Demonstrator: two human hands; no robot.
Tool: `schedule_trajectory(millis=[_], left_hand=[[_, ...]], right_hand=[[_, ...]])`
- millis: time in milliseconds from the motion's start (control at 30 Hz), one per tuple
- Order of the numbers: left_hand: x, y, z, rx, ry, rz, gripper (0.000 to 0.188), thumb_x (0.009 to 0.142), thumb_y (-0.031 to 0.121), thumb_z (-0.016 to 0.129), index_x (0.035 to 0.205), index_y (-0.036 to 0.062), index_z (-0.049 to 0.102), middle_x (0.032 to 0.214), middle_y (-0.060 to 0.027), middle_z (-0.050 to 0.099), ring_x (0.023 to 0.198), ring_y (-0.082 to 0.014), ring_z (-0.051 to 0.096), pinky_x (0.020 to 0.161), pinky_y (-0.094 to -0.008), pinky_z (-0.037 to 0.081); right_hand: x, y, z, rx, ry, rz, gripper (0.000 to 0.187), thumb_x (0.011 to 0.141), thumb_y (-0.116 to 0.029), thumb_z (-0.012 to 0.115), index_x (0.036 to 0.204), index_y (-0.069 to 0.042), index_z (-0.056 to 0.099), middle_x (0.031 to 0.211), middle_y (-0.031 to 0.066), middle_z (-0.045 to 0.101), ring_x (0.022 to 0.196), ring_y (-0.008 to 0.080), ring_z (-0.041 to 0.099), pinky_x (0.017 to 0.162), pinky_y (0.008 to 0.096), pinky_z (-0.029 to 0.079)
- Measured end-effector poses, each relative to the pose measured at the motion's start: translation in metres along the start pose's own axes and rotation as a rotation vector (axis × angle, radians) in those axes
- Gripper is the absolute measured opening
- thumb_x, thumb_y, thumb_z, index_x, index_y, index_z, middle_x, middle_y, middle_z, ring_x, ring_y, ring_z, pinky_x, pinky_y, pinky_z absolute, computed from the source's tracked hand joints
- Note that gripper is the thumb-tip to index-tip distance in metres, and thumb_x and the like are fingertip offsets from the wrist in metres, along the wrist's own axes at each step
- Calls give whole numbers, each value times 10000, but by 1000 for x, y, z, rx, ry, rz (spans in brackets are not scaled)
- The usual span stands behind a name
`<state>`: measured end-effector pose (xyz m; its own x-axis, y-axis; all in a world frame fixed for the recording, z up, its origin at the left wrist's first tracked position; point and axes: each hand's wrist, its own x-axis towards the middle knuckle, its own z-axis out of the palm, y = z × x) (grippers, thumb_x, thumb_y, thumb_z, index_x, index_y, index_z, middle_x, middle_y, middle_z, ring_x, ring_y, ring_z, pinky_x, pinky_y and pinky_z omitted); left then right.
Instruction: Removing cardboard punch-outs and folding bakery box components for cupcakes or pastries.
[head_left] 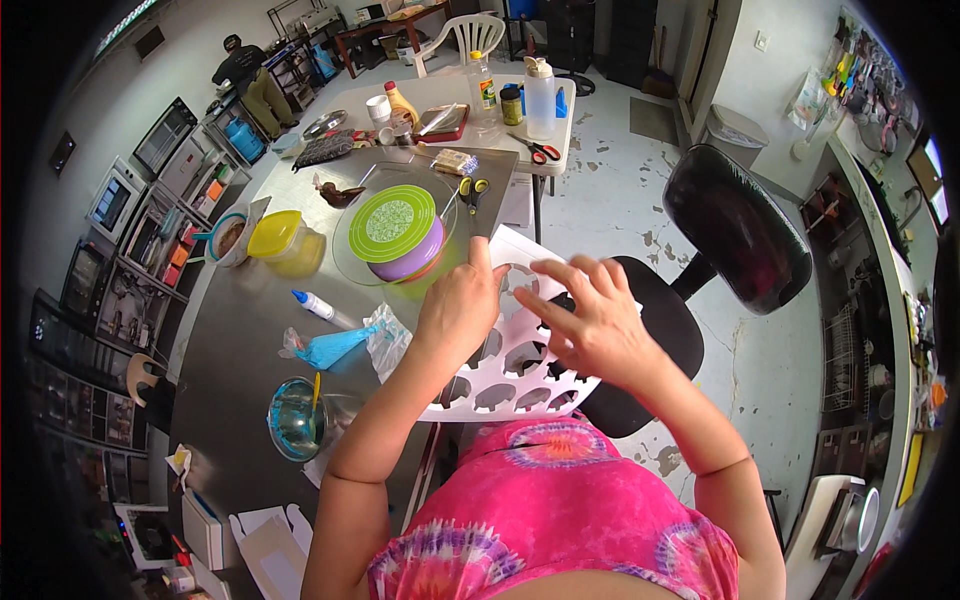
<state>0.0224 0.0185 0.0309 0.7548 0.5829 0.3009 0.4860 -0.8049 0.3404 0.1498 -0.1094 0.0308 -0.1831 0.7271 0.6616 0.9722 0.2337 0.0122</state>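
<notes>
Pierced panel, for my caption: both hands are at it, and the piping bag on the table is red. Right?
Not red: the head view shows a blue piping bag on the table. Left hand and right hand are at the panel.

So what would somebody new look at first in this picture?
Probably the bright pink tie-dye top at the bottom, and just above it the white sheet full of holes under the left hand and right hand. Next might come the lime-green patterned disc over a purple round piece farther up the metal table, with a blue piping bag nearer the person.
</notes>
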Motion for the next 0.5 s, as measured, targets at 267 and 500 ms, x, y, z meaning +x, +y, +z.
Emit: schedule_trajectory(millis=[267,500], left_hand=[[-6,11,7,10,88,-17,260,887,202,502,938,-11,362,589,-212,568,591,-384,595,500,-451,472],[-22,17,11,23,111,-119,266,894,217,492,943,-10,361,618,-228,574,599,-388,596,500,-451,474]], right_hand=[[-24,-30,50,32,267,350,426,585,-239,749,960,-89,612,1044,102,513,775,228,544,668,342,436],[-32,-36,72,171,351,374,400,545,-139,724,923,-72,611,998,106,514,542,163,567,423,285,476]])
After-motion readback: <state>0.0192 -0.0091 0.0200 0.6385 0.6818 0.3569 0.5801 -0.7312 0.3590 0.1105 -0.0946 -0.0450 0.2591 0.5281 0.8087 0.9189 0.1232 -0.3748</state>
